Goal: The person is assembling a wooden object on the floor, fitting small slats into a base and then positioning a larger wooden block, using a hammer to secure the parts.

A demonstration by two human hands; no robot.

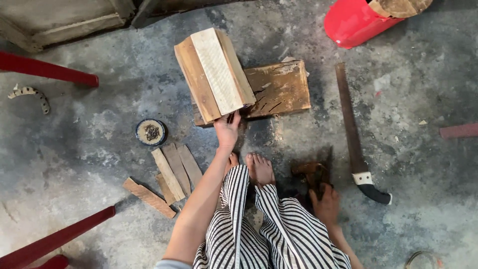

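wood everywhere on the grey concrete floor [89, 134]. left hand [227, 130] stretched forward, fingers closed on the near lower corner of a box-like bundle of 3 planks [214, 73], 2 brown around 1 pale, tilted and standing on a flat dark board [279, 88] on the floor. right hand [326, 203] down low beside the right knee, curled over a small brown wooden tool [311, 173] on the floor; hard to tell how firmly gripped. bare feet [253, 167] between the 2 hands, striped black-and-white trousers [271, 229] below. just right of the tool, a long rusty saw [354, 134] with a black and white handle, lying flat. left of the arm, several short wooden slats [169, 179] in a loose cluster, and near them a small round tin of nails [151, 132]. red bucket [356, 21] at the top right, red bars [47, 69] at the left edge.
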